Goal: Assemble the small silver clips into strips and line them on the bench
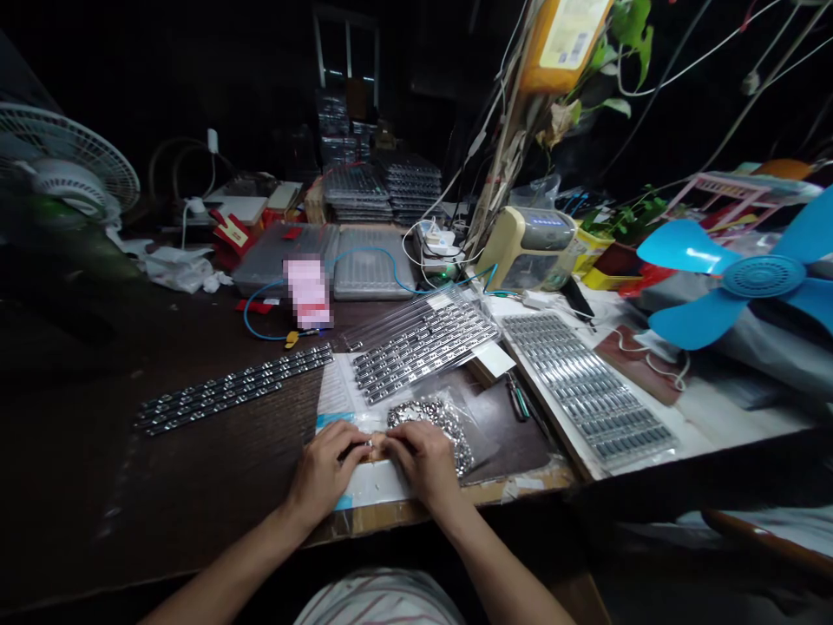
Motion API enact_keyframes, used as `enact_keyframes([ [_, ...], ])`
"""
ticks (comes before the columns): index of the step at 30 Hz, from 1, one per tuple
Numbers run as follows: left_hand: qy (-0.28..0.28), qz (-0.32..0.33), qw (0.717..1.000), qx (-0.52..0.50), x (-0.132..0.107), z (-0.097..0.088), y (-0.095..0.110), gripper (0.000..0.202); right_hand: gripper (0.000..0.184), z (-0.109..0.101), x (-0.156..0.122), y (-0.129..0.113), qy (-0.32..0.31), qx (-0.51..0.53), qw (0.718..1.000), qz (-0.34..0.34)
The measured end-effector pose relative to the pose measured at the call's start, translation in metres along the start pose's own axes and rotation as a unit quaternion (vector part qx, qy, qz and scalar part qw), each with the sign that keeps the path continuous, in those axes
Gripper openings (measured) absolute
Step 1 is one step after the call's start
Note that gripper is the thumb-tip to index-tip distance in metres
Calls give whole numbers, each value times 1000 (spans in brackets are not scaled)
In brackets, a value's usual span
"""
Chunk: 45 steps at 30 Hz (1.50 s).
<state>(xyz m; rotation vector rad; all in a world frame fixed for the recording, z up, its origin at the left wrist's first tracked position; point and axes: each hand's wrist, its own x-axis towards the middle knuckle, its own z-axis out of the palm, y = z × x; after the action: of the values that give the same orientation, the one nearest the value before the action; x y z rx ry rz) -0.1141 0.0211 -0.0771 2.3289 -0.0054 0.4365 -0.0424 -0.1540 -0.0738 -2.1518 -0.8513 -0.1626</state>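
Note:
My left hand (325,469) and my right hand (423,460) meet near the front edge of the dark desk (214,451), fingers curled together around a small metal part (369,448) between them. They rest on a white sheet (374,482). A heap of small shiny metal parts (436,421) lies just beyond my right hand. Clear strips filled with parts (423,347) lie behind the heap. Another row of filled strips (234,391) lies to the left.
A tray of metal parts (586,391) sits to the right, a blue fan (748,278) beyond it. A white fan (65,174) stands far left. Stacked trays (383,191), a beige machine (527,247), cables and plants crowd the back.

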Motion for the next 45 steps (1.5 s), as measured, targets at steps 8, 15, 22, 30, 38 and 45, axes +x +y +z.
enact_keyframes([
  [8,79,-19,996,-43,4,-3,-5,11,5,17,7,-24,-54,-104,993,-18],
  [15,86,-22,995,-46,0,-5,-9,14,42,-36,-3,-9,-103,-155,982,-23],
  [22,73,-33,996,-48,1,-4,-6,18,10,-70,-30,14,-162,-172,968,-79],
  [30,71,-40,996,-40,-1,-5,-7,18,27,-67,-30,25,-118,-173,974,-81],
  [38,60,-42,997,-39,0,-7,-3,19,14,-61,-34,33,-65,-105,991,-48],
  [45,61,-36,997,-38,0,-7,-4,17,19,-79,8,14,-83,-92,990,-66],
])
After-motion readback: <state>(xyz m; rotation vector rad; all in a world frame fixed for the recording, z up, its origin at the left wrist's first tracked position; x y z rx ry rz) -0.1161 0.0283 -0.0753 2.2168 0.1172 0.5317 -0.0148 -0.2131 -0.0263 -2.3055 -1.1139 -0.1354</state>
